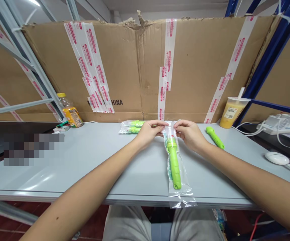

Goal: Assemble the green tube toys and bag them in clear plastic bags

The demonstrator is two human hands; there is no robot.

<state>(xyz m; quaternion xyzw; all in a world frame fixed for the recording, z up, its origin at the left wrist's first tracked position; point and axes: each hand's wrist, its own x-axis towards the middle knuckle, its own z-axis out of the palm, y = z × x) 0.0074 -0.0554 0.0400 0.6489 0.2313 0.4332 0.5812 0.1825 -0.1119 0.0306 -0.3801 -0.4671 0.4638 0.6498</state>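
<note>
A clear plastic bag point(185, 195) lies along the table toward me, its lower end hanging over the front edge. Inside it is a bright green, flashlight-shaped tool point(175, 167) with a transparent head at the far end and something teal beside it. My left hand point(150, 133) pinches the far left corner of the bag. At the opposite corner, the fingers of my right hand point(189, 134) are closed on the bag's edge. Two more bagged green pieces point(134, 129) lie beyond my left hand. A loose green handle point(214, 137) rests to the right of my right hand.
Cardboard point(125, 73) with tape strips stands along the back of the grey table point(84, 160). A yellow-capped bottle point(71, 113) is at back left. A drink cup with a straw point(231, 112) stands at back right, near a white power strip point(282, 123) and a white corded object point(277, 158).
</note>
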